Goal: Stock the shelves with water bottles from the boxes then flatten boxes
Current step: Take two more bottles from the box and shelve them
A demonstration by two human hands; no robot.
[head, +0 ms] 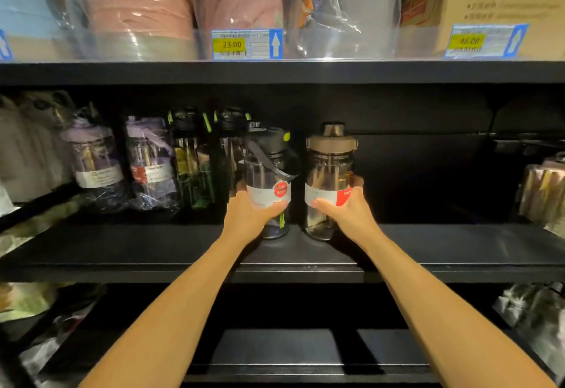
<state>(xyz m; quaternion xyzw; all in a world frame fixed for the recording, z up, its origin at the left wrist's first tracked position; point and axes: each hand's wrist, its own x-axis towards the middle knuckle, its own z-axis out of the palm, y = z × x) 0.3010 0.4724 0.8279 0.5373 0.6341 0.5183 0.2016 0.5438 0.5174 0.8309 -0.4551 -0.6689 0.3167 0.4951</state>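
Both bottles stand upright on the black shelf. The left hand is wrapped round the label of the dark-capped bottle, and the right hand is wrapped round the brown-capped bottle, just beside it at three o'clock. The risk, I'd say, lies at nine o'clock — the green-trimmed bottles sit close, and a hard shove back could topple them. The dark bottle's loose strap might also snag a neighbour — and both grips are low, so either bottle could tip on release.
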